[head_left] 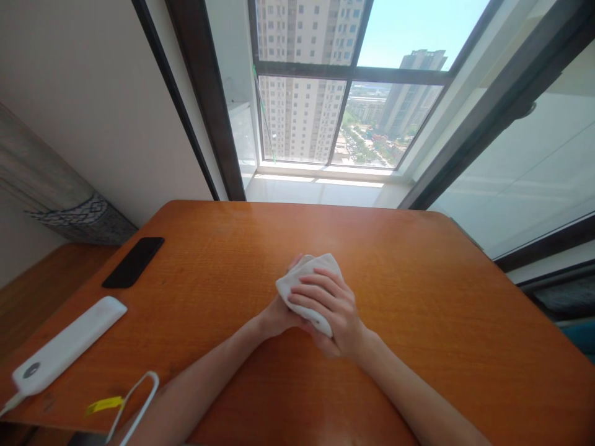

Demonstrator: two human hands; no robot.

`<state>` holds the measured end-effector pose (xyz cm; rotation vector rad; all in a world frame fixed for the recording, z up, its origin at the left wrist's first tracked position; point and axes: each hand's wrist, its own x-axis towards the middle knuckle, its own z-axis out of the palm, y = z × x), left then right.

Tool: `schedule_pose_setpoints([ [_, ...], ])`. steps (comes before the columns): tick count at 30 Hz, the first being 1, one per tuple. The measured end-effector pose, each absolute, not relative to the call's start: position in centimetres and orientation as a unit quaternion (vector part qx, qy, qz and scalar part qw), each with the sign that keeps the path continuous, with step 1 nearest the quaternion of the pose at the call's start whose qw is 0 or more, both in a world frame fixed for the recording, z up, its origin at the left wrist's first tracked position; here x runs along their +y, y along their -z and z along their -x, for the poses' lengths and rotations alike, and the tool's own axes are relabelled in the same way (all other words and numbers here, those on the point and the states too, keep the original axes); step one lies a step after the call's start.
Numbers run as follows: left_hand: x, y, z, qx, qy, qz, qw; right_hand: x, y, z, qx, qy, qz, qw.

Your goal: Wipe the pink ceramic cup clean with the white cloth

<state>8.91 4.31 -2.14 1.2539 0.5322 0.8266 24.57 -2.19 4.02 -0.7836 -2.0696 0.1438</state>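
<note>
A folded white cloth [302,279] is held between my two hands above the middle of the wooden table [223,248]. My right hand [337,310] lies over the top of the cloth, its fingers bent across it and pressing on it. Beneath the cloth is my left hand [281,316], supporting it from the left and below. Most of the left fingers are hidden by the cloth, with only a fingertip showing at its far edge.
On the left of the table lie a black phone [134,262] and a long white power strip [69,344]. Its white cable [139,402] with a yellow tag [105,406] loops near my left forearm. Beyond the far edge is a window [344,118].
</note>
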Motion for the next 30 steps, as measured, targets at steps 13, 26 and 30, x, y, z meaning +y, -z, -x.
schedule_pose_setpoints([
  [13,3.2,1.2,-6.6,0.209,-0.358,-0.598,0.686,-0.8,-2.6,-24.9,-0.634,-0.307,0.395,0.589],
  [26,3.6,1.4,-6.8,0.219,-0.373,-0.580,0.690,-0.7,-2.9,-25.0,-0.663,-0.282,0.407,0.562],
  [30,4.6,2.3,-9.1,0.261,-0.389,-0.550,0.691,-2.1,-4.4,-24.2,-0.836,-0.047,0.312,0.448],
])
